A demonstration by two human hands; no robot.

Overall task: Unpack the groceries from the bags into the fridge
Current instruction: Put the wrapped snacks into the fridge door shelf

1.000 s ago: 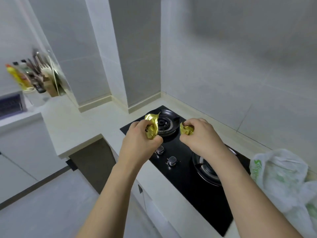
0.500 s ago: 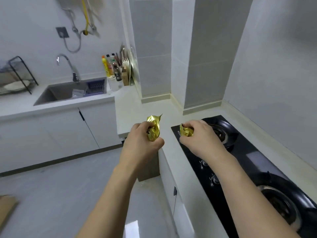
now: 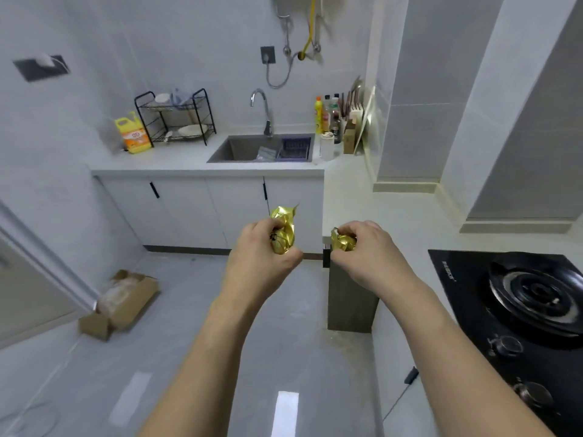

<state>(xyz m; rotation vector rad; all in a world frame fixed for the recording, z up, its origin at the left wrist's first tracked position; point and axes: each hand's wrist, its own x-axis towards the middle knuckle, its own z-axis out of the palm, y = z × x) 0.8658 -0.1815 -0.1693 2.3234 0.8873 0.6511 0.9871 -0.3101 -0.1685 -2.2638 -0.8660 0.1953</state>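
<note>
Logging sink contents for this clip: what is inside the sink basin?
Inside the sink, a dark blue slatted basket sits at its right end, with a greyish crumpled item beside it. The near wall hides the basin floor.

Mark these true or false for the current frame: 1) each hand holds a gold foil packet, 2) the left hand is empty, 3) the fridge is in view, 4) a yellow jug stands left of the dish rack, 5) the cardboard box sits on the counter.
1. True. The left hand grips a gold packet, and the right hand grips a smaller gold packet.
2. False. Its fingers are curled round the taller packet.
3. False. No fridge shows; the view takes in the sink, the counter and the stove.
4. True. The yellow jug stands just left of the dish rack.
5. False. The cardboard box lies on the floor.
</note>
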